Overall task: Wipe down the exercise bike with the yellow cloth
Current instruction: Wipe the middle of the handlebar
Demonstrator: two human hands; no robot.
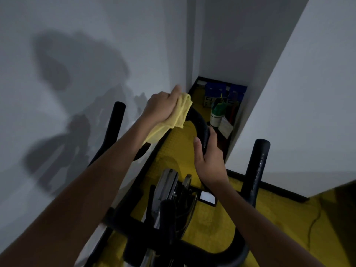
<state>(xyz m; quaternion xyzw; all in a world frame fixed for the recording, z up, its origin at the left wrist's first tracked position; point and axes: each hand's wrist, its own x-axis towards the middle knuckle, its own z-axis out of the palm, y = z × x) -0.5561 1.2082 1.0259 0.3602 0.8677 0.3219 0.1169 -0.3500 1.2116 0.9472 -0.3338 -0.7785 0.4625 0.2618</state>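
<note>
on handlebar loop (200, 122): left hand (161, 108) grip clenched round folded yellow cloth (173, 116); right hand (209, 157) grasping bar.

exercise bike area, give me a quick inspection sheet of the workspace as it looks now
surface: yellow floor with black skirting
job's things: yellow cloth pressed on the black handlebar loop of the exercise bike
clutter: green bottle and blue boxes in the far corner
grippers: left hand holds the cloth; right hand grips the loop, fingers wrapped round it
cables: dark cable on floor at right
surroundings: white walls, shadows on the left one
</note>
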